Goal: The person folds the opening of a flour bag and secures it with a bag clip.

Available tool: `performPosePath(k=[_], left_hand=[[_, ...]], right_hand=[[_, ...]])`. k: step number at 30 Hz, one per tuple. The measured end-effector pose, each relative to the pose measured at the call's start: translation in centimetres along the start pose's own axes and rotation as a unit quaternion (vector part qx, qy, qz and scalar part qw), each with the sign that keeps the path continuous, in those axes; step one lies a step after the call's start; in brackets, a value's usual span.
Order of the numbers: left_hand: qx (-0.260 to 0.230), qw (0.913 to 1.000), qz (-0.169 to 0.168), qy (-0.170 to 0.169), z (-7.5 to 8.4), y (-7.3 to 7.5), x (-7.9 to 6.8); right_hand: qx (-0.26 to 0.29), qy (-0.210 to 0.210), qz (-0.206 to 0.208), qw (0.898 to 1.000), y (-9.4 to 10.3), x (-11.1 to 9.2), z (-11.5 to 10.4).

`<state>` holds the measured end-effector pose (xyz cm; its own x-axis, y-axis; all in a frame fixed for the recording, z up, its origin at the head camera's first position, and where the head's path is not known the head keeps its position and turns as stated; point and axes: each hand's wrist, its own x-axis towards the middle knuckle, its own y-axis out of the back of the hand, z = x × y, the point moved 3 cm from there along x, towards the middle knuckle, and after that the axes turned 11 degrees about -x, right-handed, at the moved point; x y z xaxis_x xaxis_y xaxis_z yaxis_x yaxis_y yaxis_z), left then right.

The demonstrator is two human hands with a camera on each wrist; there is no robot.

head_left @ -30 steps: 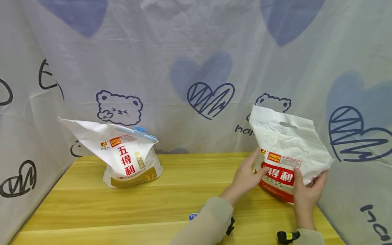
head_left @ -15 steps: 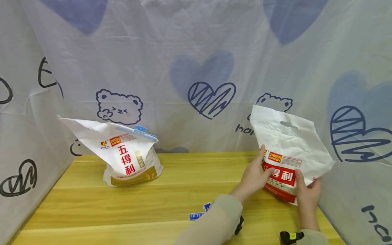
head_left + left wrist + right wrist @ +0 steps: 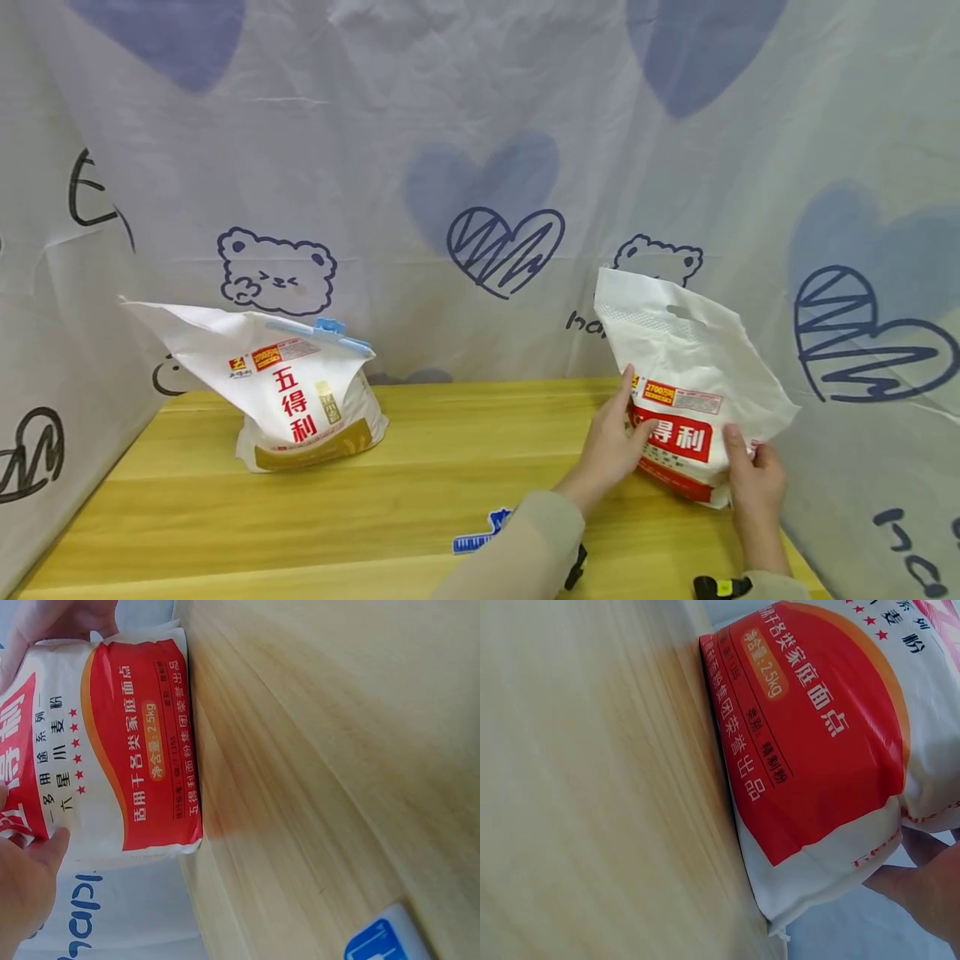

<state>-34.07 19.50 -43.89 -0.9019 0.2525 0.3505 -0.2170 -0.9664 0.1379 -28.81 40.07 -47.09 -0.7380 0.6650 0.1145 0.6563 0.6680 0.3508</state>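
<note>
A white and red bag of flour [image 3: 682,375] stands on the right part of the wooden table, its top with the cut-out handle leaning back. My left hand [image 3: 606,442] holds its left side, thumb on the red front label and index finger pointing up along the edge. On the opposite side, my right hand [image 3: 756,483] grips the lower right edge, thumb in front. The right wrist view shows that thumb and fingers [image 3: 930,892] at the bag's side seam. In the left wrist view the bag's base [image 3: 142,750] is down at the tabletop.
Another white flour bag [image 3: 300,417], with a gold band and a light-blue sealing clip [image 3: 330,329] on its folded top, stands at the left. A small blue-and-white flat piece [image 3: 472,543] lies by the left sleeve [image 3: 517,550]. Printed cloth [image 3: 375,167] hangs behind and beside the table.
The bag's top has shifted slightly left. My left index finger now shows along its edge, and my right hand has slid a little lower on its side. The head view has turned slightly.
</note>
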Motion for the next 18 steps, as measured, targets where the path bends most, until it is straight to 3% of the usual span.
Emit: performPosePath(k=[5, 10, 18], left_hand=[[0.005, 0.9999, 0.01, -0.007, 0.0, 0.6, -0.3], [-0.011, 0.9995, 0.022, -0.018, -0.2, 1.5, -0.5], [-0.034, 0.9987, 0.038, 0.004, -0.8, 3.5, -1.1]], right_hand=[[-0.034, 0.007, -0.024, 0.999, -0.6, 0.4, -0.3], [-0.029, 0.016, -0.049, 0.998, -1.6, 0.8, -0.7], [-0.034, 0.021, -0.09, 0.995, -3.7, 0.5, -1.6]])
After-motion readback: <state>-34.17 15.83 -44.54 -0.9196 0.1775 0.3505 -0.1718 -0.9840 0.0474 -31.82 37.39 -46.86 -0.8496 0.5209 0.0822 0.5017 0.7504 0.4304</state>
